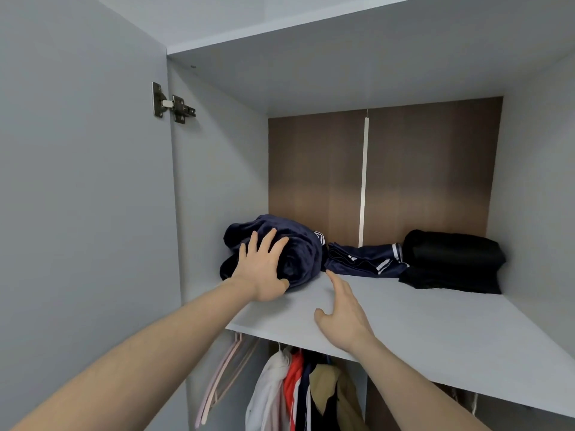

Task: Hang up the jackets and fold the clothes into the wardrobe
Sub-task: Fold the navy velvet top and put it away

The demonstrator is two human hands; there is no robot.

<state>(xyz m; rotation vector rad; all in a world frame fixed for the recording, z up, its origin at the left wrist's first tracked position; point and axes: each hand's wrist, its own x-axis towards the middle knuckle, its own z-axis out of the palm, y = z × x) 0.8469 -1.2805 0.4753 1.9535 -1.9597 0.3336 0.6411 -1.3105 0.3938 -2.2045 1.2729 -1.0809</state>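
A dark navy bundled garment (298,247) lies at the back left of the grey wardrobe shelf (420,318). My left hand (264,269) presses on its front with fingers spread and straight. My right hand (342,309) hovers over the shelf just right of the bundle, fingers relaxed and pointing at the back, holding nothing. A folded navy garment with white stripes (364,259) lies in the middle at the back. A folded black garment (451,262) lies at the back right.
Below the shelf hang several jackets (298,390), white, red, dark and tan, with pink hangers (224,377) at the left. The open door (77,181) with its hinge (172,102) stands at the left. The brown back panel (404,169) closes the compartment.
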